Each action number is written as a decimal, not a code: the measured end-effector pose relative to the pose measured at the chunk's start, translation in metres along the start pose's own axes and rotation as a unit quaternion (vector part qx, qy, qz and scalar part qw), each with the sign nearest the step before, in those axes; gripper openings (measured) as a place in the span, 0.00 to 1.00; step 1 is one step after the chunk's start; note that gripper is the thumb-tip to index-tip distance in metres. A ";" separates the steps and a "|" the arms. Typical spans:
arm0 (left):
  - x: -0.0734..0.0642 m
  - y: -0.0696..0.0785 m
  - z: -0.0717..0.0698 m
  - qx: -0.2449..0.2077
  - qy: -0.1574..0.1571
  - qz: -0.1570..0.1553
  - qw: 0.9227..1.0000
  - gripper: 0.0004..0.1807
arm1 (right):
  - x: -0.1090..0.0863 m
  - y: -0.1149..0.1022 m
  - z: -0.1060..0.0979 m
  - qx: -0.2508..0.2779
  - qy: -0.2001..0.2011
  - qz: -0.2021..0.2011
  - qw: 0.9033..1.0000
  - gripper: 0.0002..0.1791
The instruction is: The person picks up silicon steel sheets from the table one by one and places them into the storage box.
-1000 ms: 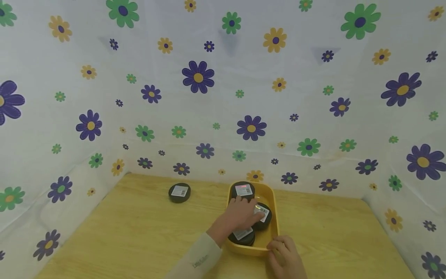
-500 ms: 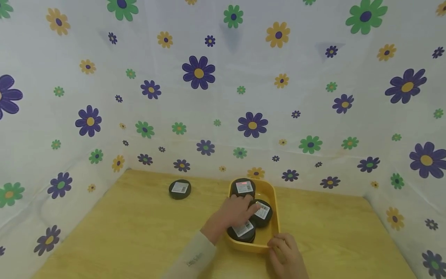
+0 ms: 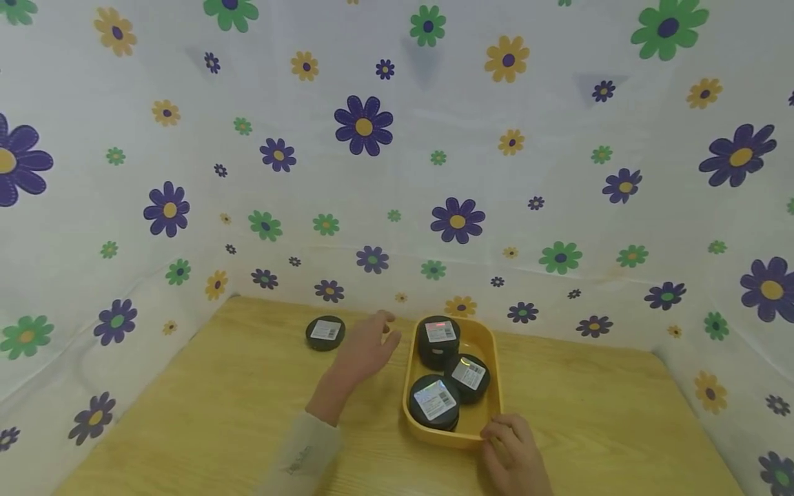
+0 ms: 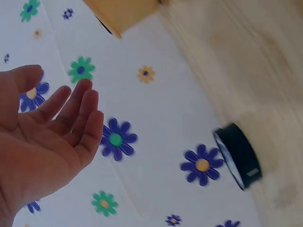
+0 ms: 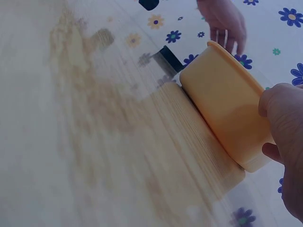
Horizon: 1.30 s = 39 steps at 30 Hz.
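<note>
My left hand [image 3: 362, 350] is above the table between the yellow plastic bin [image 3: 498, 386] and a lone round black container [image 3: 325, 333] with a white label. In the left wrist view this hand [image 4: 57, 125] has loosely bent fingers and nothing in its palm; the lone container [image 4: 239, 156] is off to its right. My right hand [image 3: 516, 451] grips the bin's near right corner, fingers over the rim and thumb against the outer wall [image 5: 227, 113]. Inside the bin are similar black containers: a stack at the back left [image 3: 439, 337], one at the middle right [image 3: 469, 377], a stack at the front left [image 3: 434, 401].
A light wood-grain table [image 3: 589, 413] carries everything. White cloth [image 3: 397, 172] printed with purple, green and yellow flowers closes off the back and both sides. The lone container stands near the table's back edge, left of the bin.
My left hand has come off the containers in the bin and moved left, out over the table toward the lone container. My right hand keeps its hold on the bin's corner.
</note>
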<state>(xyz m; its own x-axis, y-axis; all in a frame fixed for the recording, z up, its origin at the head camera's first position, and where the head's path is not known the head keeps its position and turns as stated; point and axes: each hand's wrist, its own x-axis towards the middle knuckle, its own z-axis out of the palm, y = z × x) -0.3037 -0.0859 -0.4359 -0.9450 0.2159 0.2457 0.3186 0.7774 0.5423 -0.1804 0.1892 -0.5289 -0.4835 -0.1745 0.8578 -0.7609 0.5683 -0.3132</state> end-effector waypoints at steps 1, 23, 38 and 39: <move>-0.001 -0.005 -0.002 0.001 0.010 -0.009 1.000 0.20 | -0.001 -0.001 -0.001 -0.002 0.000 0.004 1.000 0.17; -0.006 -0.063 -0.001 0.033 0.070 -0.091 0.993 0.20 | -0.007 0.000 -0.002 -0.013 0.005 0.012 1.000 0.18; 0.004 -0.085 -0.015 0.035 0.061 -0.152 0.986 0.29 | -0.001 0.000 -0.002 -0.002 -0.003 0.008 1.000 0.15; 0.004 -0.086 -0.016 0.033 0.057 -0.157 0.985 0.30 | -0.001 0.000 -0.002 0.001 -0.004 0.009 1.000 0.12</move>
<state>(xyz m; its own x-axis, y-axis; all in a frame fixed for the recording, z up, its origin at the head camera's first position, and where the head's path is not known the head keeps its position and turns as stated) -0.3336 -0.1611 -0.4686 -0.9807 -0.1063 0.1640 0.0021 0.8332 0.5529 -0.1789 0.1908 -0.5289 -0.4998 -0.1708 0.8491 -0.7534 0.5693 -0.3290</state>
